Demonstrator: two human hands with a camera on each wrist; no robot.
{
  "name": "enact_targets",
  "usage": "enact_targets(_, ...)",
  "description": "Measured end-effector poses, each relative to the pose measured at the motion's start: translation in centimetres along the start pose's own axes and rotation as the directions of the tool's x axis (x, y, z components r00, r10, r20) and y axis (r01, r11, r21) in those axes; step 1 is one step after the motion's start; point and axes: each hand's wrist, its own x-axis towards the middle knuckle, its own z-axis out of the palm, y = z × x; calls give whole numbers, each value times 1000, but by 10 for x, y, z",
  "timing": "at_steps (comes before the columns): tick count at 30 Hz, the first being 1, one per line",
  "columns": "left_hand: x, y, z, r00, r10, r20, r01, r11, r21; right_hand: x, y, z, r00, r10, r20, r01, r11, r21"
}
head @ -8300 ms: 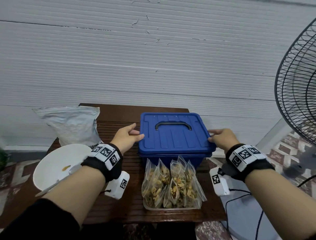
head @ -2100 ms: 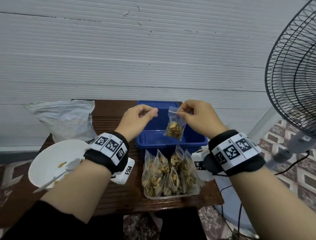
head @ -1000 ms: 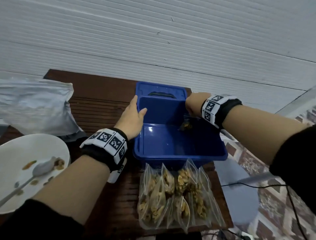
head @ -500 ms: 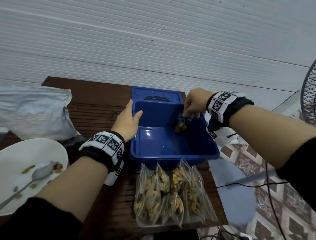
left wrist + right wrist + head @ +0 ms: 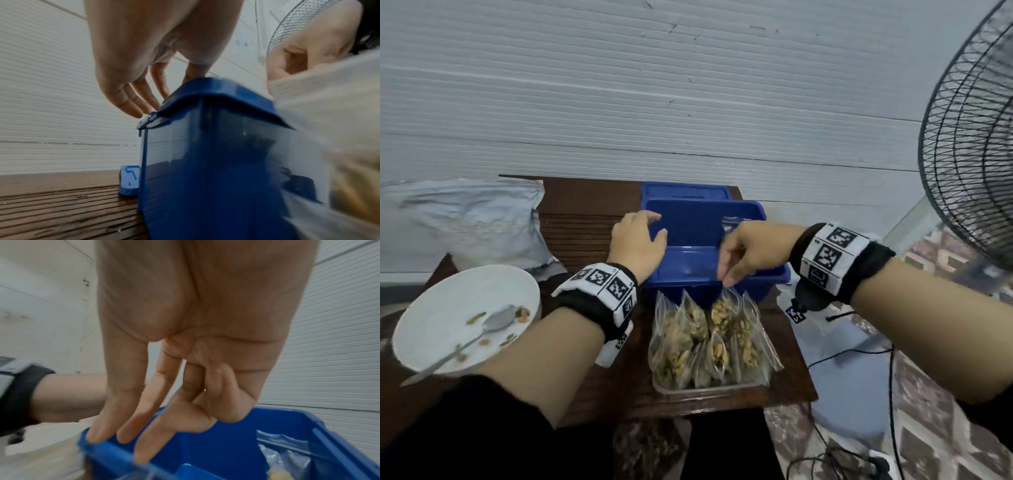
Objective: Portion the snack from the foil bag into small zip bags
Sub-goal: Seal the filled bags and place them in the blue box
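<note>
The open blue box (image 5: 688,270) stands mid-table, its lid (image 5: 685,190) lying behind it. One filled zip bag (image 5: 729,226) leans in its far right corner, also seen in the right wrist view as a clear zip bag (image 5: 285,456). My left hand (image 5: 654,228) rests with straight fingers (image 5: 133,100) on the box's left rim. My right hand (image 5: 726,274) hangs empty over the near rim, fingers (image 5: 127,426) pointing down at the filled zip bags (image 5: 709,335) in a clear tray (image 5: 709,389). The crumpled foil bag (image 5: 472,219) lies at the far left.
A white bowl (image 5: 448,301) with a spoon (image 5: 493,325) and a few snack bits sits at the near left. A standing fan (image 5: 969,137) rises at the right, with cables on the floor. A white ribbed wall runs behind the table.
My right hand let go of the zip bag inside the box and drew back to the near rim above the tray. My left hand stayed on the box's left rim.
</note>
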Motion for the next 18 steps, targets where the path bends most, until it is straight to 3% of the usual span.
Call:
enact_targets(5, -24, 7, 0, 999, 5, 48, -6, 1000, 13, -19, -18, 36, 989, -126, 81, 133, 987, -87)
enact_targets(10, -37, 10, -1, 999, 13, 47, -17, 996, 86, -19, -19, 58, 987, -149, 68, 161, 959, -232)
enact_targets(18, -45, 13, -8, 996, 76, 54, -79, 995, 68, -25, -20, 60, 985, -170, 8, 167, 959, -230)
